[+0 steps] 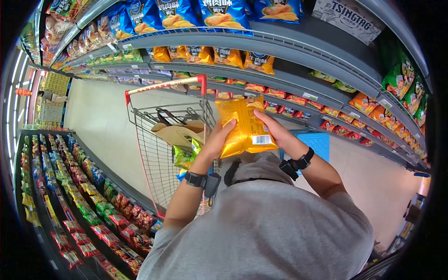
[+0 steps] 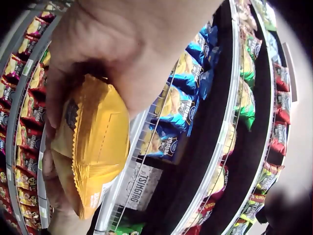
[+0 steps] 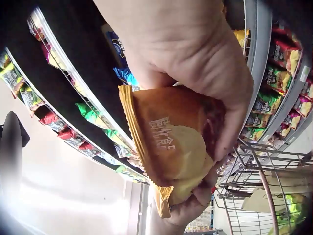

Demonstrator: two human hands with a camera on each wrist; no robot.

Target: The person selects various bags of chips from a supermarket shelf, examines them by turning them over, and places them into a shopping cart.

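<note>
The left hand (image 1: 217, 138) and right hand (image 1: 280, 134) are curled around opposite sides of a gold bag (image 1: 242, 123) at mid-frame, thumbs on its back panel, where a barcode (image 1: 262, 139) shows but the fine print is too small to read. Shelved above, blue bags (image 1: 224, 13) read "鸡肉味", orange bags (image 1: 227, 57) "牛肉味", and an upper-right sign (image 1: 346, 19) "TSINGTA", its last letter unclear. The cart's (image 1: 165, 86) red handle lettering is illegible, its lower part hidden by the left arm.
</note>
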